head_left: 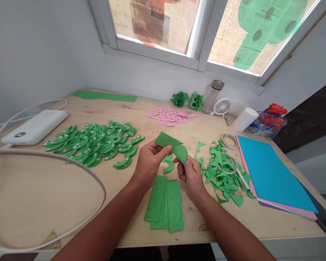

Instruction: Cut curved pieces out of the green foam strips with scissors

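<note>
A partly cut piece of green paper (168,140) with curved pencil lines is pinched between the thumb and fingers of my left hand (150,162). My right hand (191,174) is closed at the paper's right edge, around what looks like a dark-handled cutting tool (185,173), mostly hidden by the fingers. Below the hands lie several green strips (160,203) with drawn curves. A curved green cutout (168,165) rests on the table between the hands. Many curved green pieces with small white patches (97,143) are spread to the left, and green scraps (222,174) are heaped to the right.
Pink cutouts (171,116) and two green paper balls (180,98) sit at the back, beside a bottle (212,97) and a small fan (222,106). Coloured sheets (274,174) and a magnifying glass (243,179) are right. A power bank (35,127) and looping cable (104,197) are left.
</note>
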Available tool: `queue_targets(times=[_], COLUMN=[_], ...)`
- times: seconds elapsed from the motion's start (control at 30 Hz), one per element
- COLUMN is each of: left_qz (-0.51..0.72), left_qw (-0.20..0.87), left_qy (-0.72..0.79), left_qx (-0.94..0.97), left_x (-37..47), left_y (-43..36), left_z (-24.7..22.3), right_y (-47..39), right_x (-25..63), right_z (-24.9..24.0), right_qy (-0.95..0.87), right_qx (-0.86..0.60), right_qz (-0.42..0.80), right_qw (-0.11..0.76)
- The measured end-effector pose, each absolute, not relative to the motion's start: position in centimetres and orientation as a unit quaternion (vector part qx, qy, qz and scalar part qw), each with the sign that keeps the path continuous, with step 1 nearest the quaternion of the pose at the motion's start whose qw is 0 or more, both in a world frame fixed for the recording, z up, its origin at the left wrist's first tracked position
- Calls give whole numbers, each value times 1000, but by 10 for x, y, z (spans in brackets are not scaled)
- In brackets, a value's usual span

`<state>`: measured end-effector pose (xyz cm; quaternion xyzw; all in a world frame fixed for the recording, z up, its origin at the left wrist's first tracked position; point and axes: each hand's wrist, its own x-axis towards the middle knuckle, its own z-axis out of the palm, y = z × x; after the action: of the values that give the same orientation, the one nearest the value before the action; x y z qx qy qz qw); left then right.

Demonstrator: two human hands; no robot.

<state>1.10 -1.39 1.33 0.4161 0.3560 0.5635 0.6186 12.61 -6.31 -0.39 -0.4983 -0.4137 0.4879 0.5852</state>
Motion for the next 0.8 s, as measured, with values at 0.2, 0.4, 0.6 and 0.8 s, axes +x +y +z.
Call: queue_targets(times=[0.2, 0.4, 0.6, 0.8], left_qz=[564, 584, 588, 561], left_qw=[615, 600, 592, 600], left_qy=[357, 358, 361, 360], left_qx=[420, 414, 417, 444], left_x=[11, 11, 10, 11], left_y=[-15, -14, -14, -17], left_z=[12, 12, 11, 17], right_y=[-64, -65, -66, -66], right_x=[129, 129, 128, 127], right_z=[-7, -8, -6, -2], right_qy=[-432, -440, -455, -452], right_qx=[-512, -510, -500, -489], right_qz=[429, 423, 445, 471], right_qw=[606, 606, 587, 578])
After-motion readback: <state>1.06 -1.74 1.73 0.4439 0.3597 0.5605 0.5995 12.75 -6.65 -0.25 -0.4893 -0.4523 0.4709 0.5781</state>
